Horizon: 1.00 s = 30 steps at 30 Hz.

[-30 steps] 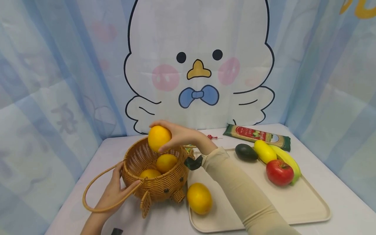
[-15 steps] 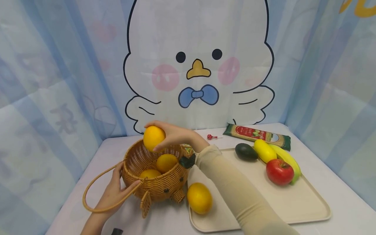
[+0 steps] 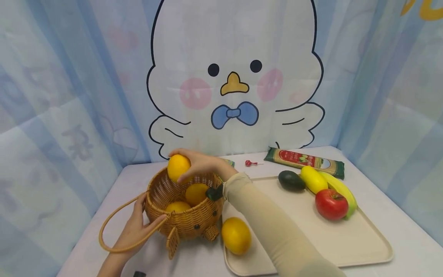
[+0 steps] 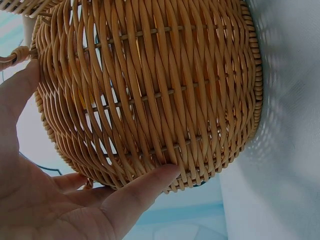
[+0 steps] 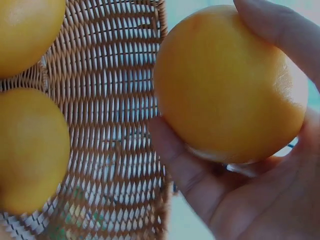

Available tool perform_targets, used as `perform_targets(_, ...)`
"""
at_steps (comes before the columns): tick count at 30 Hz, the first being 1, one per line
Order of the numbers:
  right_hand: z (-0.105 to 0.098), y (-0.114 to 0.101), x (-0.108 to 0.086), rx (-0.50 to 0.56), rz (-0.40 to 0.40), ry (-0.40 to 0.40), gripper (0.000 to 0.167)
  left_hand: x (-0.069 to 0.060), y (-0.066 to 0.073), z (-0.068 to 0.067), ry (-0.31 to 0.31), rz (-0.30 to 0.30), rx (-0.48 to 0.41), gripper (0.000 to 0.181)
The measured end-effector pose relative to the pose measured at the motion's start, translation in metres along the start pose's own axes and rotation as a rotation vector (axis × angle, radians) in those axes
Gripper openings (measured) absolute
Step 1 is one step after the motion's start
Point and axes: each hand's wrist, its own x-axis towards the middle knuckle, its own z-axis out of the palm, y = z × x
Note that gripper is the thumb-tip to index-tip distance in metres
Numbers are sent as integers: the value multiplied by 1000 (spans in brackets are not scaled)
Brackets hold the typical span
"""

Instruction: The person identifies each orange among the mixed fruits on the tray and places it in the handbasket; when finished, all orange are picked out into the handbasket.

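Head view: orange fruit (image 3: 178, 167) within the right hand's (image 3: 200, 164) grip, over the basket (image 3: 185, 227) the left hand (image 3: 133, 229) holds.

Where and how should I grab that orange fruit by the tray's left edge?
Probably from above, around its widest middle, pressing on opposite sides: the orange fruit is smooth and rounded, shows no handle, and its top is uncovered. With the basket close on its left, leaning in from the right looks easier.
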Motion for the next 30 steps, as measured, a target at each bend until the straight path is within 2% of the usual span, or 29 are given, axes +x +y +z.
perform_targets(12, 7, 0, 13, 153, 91, -25, 75, -1, -1, 1, 18, 32, 4, 86)
perform_targets(18, 10, 3, 17, 112, 101, -47, 74, -1, -1, 2, 20, 43, -1, 84)
perform_targets(25, 13, 7, 21, 70, 131, -94, 71, 0, -1, 2, -1, 15, 1, 87)
perform_targets(30, 17, 9, 26, 23, 152, -120, 69, 0, -1, 2, 3, 16, -2, 87)
